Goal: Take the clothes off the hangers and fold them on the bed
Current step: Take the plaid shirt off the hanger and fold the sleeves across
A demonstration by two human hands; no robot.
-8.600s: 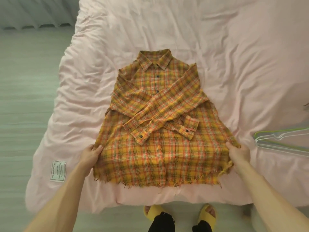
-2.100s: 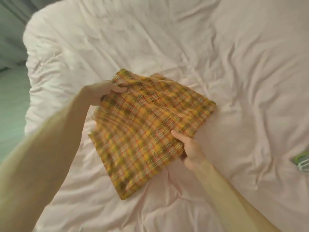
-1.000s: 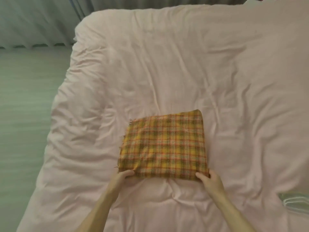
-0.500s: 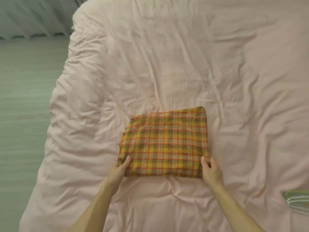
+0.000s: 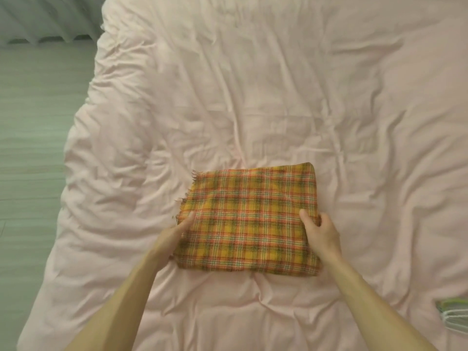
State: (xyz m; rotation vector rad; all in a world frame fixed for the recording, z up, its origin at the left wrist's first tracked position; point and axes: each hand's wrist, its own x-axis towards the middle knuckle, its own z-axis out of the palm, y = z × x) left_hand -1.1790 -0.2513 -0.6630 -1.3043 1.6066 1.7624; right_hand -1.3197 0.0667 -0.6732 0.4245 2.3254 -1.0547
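The orange and yellow plaid shirt, folded into a flat rectangle, lies on the pink bed cover in the lower middle of the head view. My left hand grips its left edge, thumb on top and fingers tucked beneath the cloth. Along the right edge my right hand holds the fold the same way, thumb on the fabric and fingers curled round the side. A frayed hem shows at the shirt's upper left corner.
A green and white hanger lies on the bed at the right edge of the view. The bed's left side drops to a pale wooden floor, with a curtain at the top left.
The shirt went from spread flat with crossed sleeves to a folded rectangle. In the last second both hands slid from its near corners up along the side edges.
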